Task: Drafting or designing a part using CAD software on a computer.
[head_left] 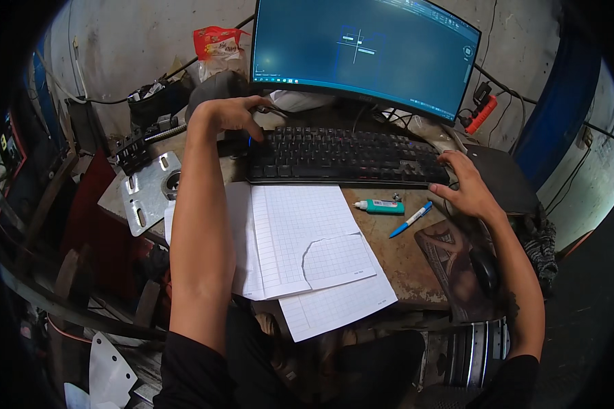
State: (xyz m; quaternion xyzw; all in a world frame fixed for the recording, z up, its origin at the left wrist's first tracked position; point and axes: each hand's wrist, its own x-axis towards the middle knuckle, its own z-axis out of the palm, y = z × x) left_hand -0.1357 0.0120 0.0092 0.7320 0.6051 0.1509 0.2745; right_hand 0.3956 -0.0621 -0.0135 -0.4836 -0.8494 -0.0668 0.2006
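A black keyboard (348, 155) lies across the desk below the monitor (365, 51), which displays a dark drawing screen with thin lines and a crosshair. My left hand (233, 114) is at the keyboard's far left corner, its thumb bent down by the corner keys and its fingers stretched apart toward the monitor's base. Around the keyboard's right end is my right hand (465, 185), thumb at the near corner and fingers curled over the far part of the edge. Gridded paper sheets (290, 232), one with a torn edge, spread in front of the keyboard, partly behind my left forearm.
A green tube (382, 206) and a blue-and-white pen (411, 219) lie right of the papers. Farther right, a black mouse (484, 269) rests on a picture mouse pad (447, 266). A slotted metal plate (147, 194) sits at left. Behind stand a red-and-clear bag (218, 51) and a red power strip (481, 114).
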